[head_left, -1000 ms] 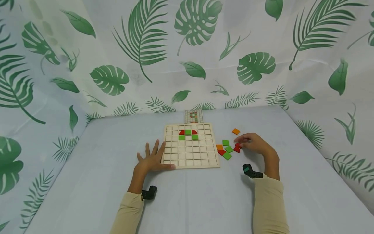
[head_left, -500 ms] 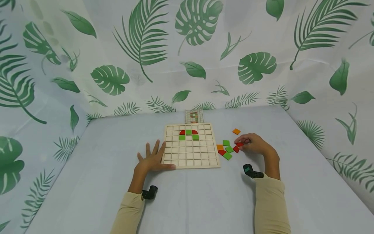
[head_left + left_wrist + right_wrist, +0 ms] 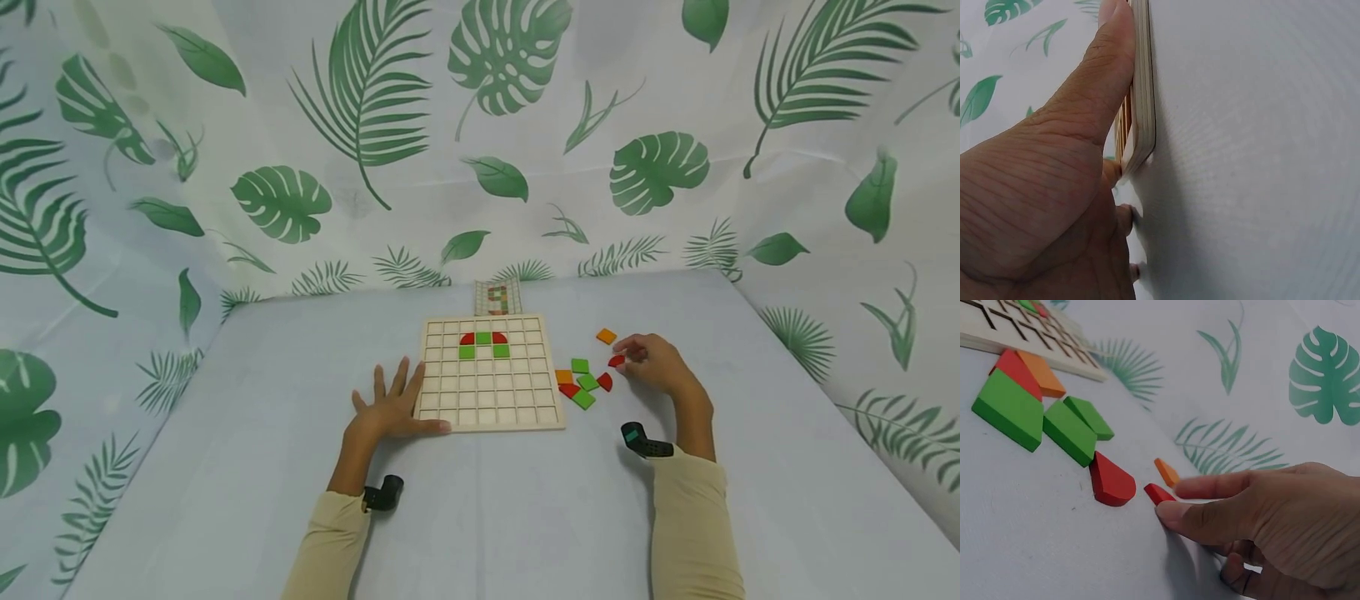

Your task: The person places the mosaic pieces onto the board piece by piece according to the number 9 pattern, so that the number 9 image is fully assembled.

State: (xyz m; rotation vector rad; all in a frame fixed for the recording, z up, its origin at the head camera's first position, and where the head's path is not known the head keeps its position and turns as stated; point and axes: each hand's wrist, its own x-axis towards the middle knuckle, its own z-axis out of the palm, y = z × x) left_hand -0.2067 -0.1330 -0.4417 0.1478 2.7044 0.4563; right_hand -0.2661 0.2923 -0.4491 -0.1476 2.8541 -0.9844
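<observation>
My right hand (image 3: 656, 368) pinches a red quarter-circle tile (image 3: 1156, 493) between thumb and forefinger, close over the table. Just left of it, a second red quarter-circle tile (image 3: 1112, 481) lies flat. With fingers spread, my left hand (image 3: 386, 415) rests at the near left corner of a wooden grid board (image 3: 487, 400); in the left wrist view its thumb (image 3: 1094, 81) lies along the board's edge. Toward the board's far side, a green tile (image 3: 483, 338) sits between two red rounded ones, with a green tile (image 3: 467, 352) under each red one.
Between board and right hand lie several green tiles (image 3: 583, 400), an orange tile (image 3: 563, 377) and a partly covered red tile (image 3: 568, 389). Another orange tile (image 3: 606, 336) lies farther back. A printed pattern card (image 3: 482, 298) stands behind the board. A leaf-print curtain (image 3: 420, 192) surrounds the table.
My right hand has drawn one red tile slightly back and right, apart from the other red tile, which stays on the table. The left hand has not moved.
</observation>
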